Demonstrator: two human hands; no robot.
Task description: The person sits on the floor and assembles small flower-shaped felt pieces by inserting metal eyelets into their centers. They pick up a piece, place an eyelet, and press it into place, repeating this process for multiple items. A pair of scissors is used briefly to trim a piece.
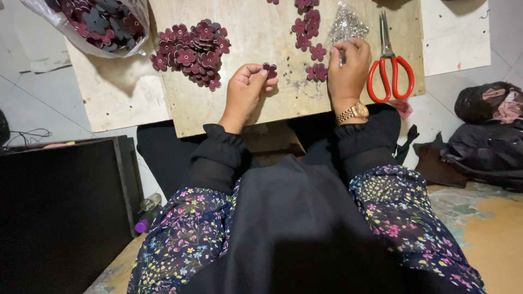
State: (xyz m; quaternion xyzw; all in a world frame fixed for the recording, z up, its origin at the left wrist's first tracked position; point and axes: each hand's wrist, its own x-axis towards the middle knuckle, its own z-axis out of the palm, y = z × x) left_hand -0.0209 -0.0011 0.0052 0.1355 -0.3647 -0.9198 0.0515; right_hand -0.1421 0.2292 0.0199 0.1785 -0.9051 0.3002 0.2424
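While I watch from the head view, left hand [243,90] pinching a maroon fabric flower [269,69] in its fingers above the wooden counter [256,32], right hand [348,68] closed on a clear bead packet [346,24], flower pile [192,51] left, red scissors [389,71] right.

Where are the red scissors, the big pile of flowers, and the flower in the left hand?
scissors [390,76], head view, on the red handle loops.
flower pile [192,53], head view, on the middle of the heap.
held flower [269,69], head view, on its petals at the left hand's fingertips.
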